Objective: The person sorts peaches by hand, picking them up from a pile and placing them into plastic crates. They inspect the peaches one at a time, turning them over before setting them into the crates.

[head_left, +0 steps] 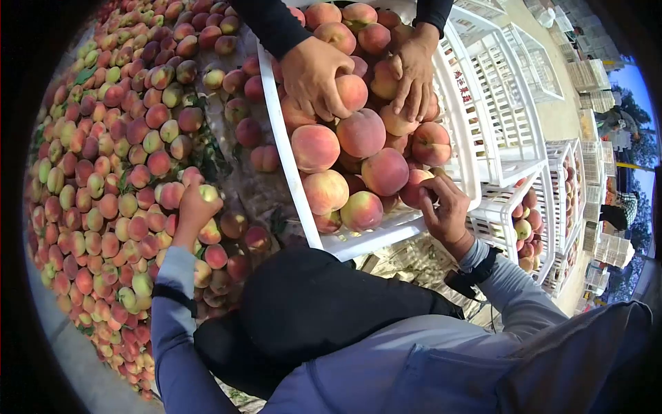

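My left hand (196, 212) reaches into the big heap of peaches (110, 207), its fingers curled around a yellowish peach (207, 193). At the near right corner of a white plastic crate (293, 172), my right hand (447, 209) has bent fingers closed against a red peach (415, 188). Large peaches fill the crate, among them a red-yellow peach (325, 192) and a darker peach (385, 171). From the far side, another person's two hands (314, 77) rest on peaches in the same crate, one gripping a peach (352, 92).
Empty white crates (493, 90) stand right of the filled one. Below them, more crates hold peaches (529, 228). Stacked crates (589, 76) and other people (617, 207) are in the right background. My dark-clothed knee (310, 303) is close to the crate's near edge.
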### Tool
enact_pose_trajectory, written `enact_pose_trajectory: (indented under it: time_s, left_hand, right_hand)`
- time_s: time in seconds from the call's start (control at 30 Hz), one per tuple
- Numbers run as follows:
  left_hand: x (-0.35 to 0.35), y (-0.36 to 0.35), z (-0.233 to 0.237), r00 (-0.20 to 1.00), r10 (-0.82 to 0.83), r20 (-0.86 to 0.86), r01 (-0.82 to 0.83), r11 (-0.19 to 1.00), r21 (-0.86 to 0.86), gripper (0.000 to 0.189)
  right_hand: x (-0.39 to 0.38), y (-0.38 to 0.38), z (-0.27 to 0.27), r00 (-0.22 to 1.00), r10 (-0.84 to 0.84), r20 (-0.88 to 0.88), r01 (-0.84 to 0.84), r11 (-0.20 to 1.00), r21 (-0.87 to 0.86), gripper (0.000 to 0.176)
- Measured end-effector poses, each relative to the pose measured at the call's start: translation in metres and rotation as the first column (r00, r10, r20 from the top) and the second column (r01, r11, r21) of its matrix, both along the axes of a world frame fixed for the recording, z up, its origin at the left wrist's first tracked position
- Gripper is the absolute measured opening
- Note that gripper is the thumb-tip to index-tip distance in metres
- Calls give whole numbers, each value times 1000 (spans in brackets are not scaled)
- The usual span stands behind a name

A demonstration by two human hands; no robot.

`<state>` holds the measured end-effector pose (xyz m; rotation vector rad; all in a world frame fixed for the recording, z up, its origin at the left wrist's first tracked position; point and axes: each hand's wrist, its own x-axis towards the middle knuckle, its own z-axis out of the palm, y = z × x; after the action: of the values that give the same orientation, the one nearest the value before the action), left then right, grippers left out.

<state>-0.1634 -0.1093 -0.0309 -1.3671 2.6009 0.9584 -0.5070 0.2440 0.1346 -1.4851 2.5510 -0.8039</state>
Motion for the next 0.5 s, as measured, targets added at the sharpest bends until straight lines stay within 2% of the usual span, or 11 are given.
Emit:
enact_pose_trajectory:
  time_s: [0.03, 0.07, 0.1, 0.13, 0.2, 0.23, 0.37, 0.5]
  left_hand:
    - [6, -7, 7, 976, 183, -119, -159, 970, 185, 43]
    - [9, -12, 20, 904, 375, -204, -281, 883, 376, 40]
    - [16, -14, 35, 769, 550, -326, -257, 733, 630, 35]
    - [23, -12, 50, 700, 634, -329, -244, 646, 723, 36]
    - [17, 4, 119, 551, 781, -295, -170, 450, 877, 38]
    - [27, 4, 127, 527, 791, -310, -168, 455, 875, 42]
    - [28, 33, 199, 479, 784, -394, 33, 433, 901, 48]
    - [43, 60, 235, 507, 718, -478, 129, 485, 865, 60]
  right_hand:
    - [1, 0, -1, 1000, 1, -5, -1, 1000, 2, 11]
    - [1, 0, -1, 1000, 1, -3, -1, 1000, 2, 11]
    - [0, 0, -1, 1000, 1, -1, -1, 1000, 2, 12]
    - [0, 1, -1, 1000, 0, 0, 0, 1000, 2, 12]
    - [-1, 2, -3, 1000, 7, -27, -7, 1000, 2, 14]
    - [-1, 4, -3, 999, 9, -37, -8, 1000, 10, 15]
    - [3, -1, 4, 998, -61, 6, 61, 998, 27, 23]
    - [0, 0, 1, 999, -47, 5, 47, 997, 64, 26]
